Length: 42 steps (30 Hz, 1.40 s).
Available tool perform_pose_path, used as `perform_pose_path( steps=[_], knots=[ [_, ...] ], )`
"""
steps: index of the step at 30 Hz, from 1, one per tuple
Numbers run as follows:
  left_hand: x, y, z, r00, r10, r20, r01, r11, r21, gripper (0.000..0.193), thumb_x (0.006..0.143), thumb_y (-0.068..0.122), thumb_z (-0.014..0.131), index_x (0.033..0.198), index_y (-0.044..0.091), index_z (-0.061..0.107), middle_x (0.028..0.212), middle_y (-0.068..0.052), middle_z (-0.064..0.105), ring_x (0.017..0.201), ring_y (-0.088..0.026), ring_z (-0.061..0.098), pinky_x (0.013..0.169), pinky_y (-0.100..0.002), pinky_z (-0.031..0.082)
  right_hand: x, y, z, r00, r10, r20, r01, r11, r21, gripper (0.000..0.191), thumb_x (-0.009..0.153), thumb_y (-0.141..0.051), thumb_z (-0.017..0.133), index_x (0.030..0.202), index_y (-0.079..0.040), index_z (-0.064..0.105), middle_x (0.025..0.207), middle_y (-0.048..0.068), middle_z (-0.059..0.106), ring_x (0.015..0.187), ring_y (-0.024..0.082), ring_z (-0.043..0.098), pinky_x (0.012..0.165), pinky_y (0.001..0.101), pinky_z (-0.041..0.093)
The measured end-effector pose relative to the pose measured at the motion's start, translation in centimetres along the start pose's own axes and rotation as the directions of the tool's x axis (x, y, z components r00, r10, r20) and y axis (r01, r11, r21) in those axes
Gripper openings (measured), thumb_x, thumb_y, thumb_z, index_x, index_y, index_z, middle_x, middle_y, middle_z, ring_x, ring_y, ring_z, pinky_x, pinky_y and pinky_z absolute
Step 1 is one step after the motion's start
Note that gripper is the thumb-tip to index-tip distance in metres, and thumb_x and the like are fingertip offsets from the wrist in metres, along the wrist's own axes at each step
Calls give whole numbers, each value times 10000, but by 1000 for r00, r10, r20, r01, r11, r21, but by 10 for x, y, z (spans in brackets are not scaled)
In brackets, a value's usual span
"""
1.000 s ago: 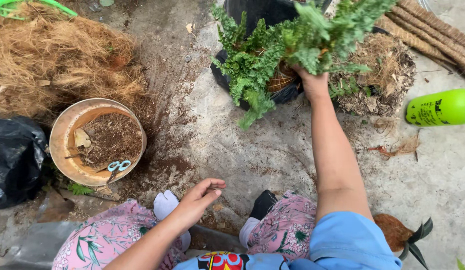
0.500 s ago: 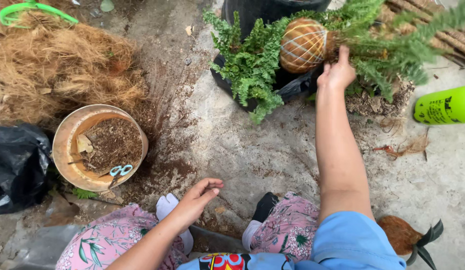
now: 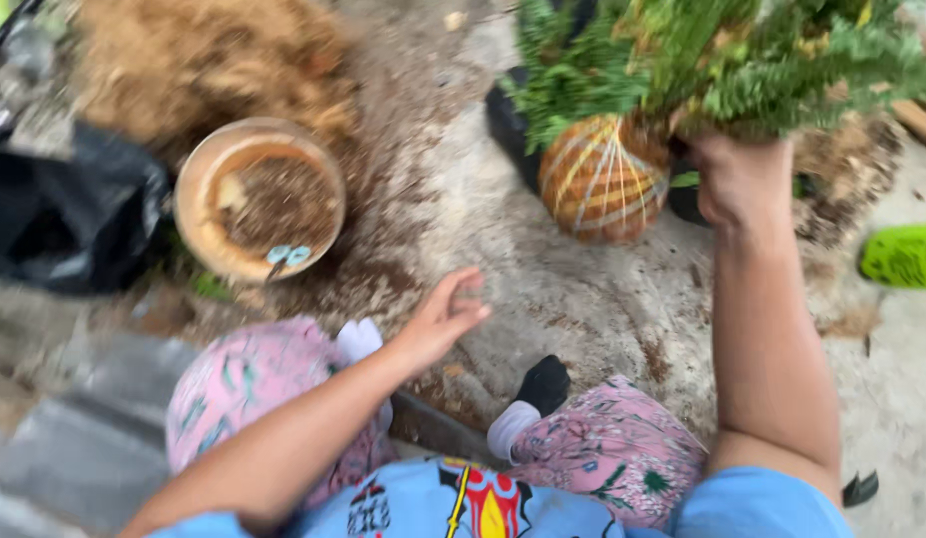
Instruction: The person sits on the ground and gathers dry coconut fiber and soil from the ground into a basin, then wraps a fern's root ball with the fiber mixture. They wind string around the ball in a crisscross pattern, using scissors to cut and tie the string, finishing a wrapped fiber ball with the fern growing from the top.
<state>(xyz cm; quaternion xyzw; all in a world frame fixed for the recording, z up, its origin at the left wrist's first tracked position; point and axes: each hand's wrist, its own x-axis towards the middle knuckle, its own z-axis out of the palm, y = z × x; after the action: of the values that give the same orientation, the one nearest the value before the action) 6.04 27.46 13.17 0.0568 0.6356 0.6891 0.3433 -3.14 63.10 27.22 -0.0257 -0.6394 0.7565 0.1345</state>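
My right hand [image 3: 744,177] grips a fern plant [image 3: 722,60] at the base of its fronds and holds it up off the ground. Below the fronds hangs its round root ball [image 3: 604,179], brown fibre bound with pale string. My left hand [image 3: 445,317] hovers empty above my left knee, fingers loosely apart, reaching toward the middle of the ground. The picture is blurred by movement.
A tan bowl-shaped pot [image 3: 206,171] holds soil and small blue-handled scissors [image 3: 288,256]. Behind it lies a heap of brown coconut fibre [image 3: 199,60]. A black plastic bag [image 3: 59,214] sits at left, a green spray bottle [image 3: 903,255] at right, a black pot [image 3: 508,125] under the fern.
My right hand has pulled the fern out of the black pot and lifted it toward me, baring the string-bound root ball. My left hand has risen a little and spread.
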Motion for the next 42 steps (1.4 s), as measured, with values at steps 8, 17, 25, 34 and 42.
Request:
perform_pose_path(
  steps=[8, 17, 25, 34, 42],
  knots=[
    [-18, 40, 11, 921, 375, -106, -378, 926, -11, 1121, 688, 376, 950, 1570, -10, 375, 1523, -201, 516, 1399, -320, 543, 1190, -431, 442, -79, -22, 134, 914, 232, 332, -120, 938, -326, 484, 805, 51, 771, 1265, -9, 631, 1223, 86, 695, 1129, 212, 685, 998, 372, 578],
    [-70, 59, -7, 931, 300, -210, -343, 915, -213, 1058, 625, 351, 967, 1463, -18, 439, 1391, -194, 612, 1299, -297, 603, 1131, -425, 480, -91, -20, 178, 795, 425, 433, -117, 808, -578, 592, 901, -192, 780, 1410, 24, 567, 1355, 151, 684, 1237, 259, 631, 1104, 430, 483],
    [-126, 85, -37, 943, 302, -144, -329, 912, -244, 1042, 646, 369, 925, 1494, 20, 430, 1384, -175, 614, 1295, -291, 592, 1107, -434, 484, -163, -64, 173, 747, 430, 507, -190, 869, -457, 1204, 673, -473, 881, 1633, -92, 263, 1632, 164, 403, 1466, 318, 444, 1128, 484, 418],
    [-147, 84, -32, 925, 365, -101, -379, 900, -214, 1057, 657, 334, 927, 1519, 35, 393, 1415, -177, 581, 1318, -293, 576, 1109, -439, 490, -256, -41, 204, 901, 148, 409, -31, 960, -279, 1254, 630, -375, 958, 1634, -50, 280, 1604, 163, 447, 1499, 282, 443, 1251, 413, 360],
    [-145, 84, -19, 905, 378, -193, -409, 899, -157, 947, 730, 304, 911, 1489, 26, 418, 1389, -152, 601, 1282, -248, 603, 1068, -397, 519, -279, -23, 222, 946, -233, 227, 325, 641, -695, 1158, 660, -374, 998, 1561, -34, 354, 1474, 198, 468, 1375, 320, 518, 1179, 445, 444]
  ],
)
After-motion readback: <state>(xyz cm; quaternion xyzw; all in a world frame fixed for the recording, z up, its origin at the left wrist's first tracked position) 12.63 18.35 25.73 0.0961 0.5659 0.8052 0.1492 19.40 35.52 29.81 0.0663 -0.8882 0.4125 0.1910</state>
